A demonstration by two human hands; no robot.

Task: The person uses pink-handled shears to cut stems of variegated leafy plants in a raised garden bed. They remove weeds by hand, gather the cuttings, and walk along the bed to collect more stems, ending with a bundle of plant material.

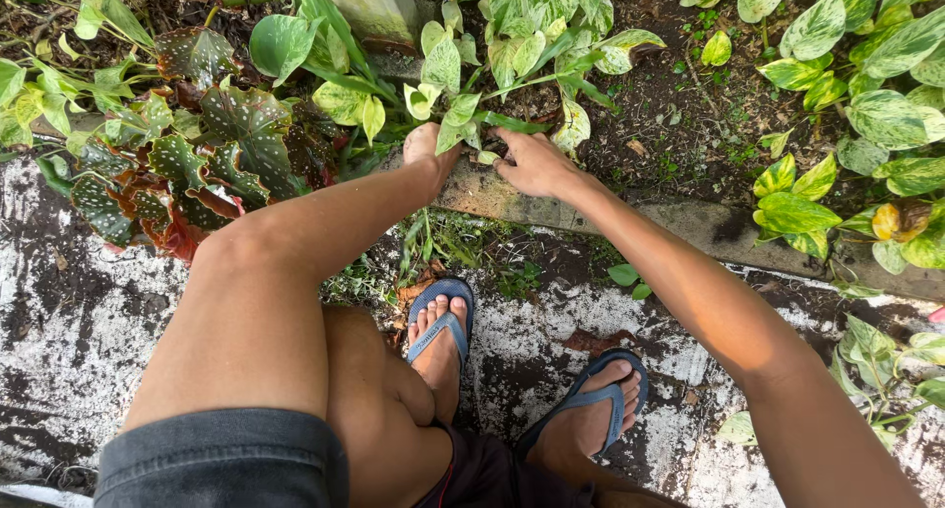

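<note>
I am squatting at a garden bed. My left hand (430,146) reaches over my knee to the base of a variegated pothos plant (463,70), with its fingers closed among the green stems (471,122). Just to its right, my right hand (536,163) rests on the concrete curb (492,195). Its fingertips touch a small leaf and stem at the plant's base, and leaves partly hide them. The two hands are close together, a few fingers' width apart.
A spotted red-backed begonia (197,163) spreads at the left. More yellow-green pothos (866,95) grows at the right over dark soil (679,114). Weeds (463,252) grow below the curb. My feet in blue flip-flops (440,321) stand on stained, wet pavement (79,321).
</note>
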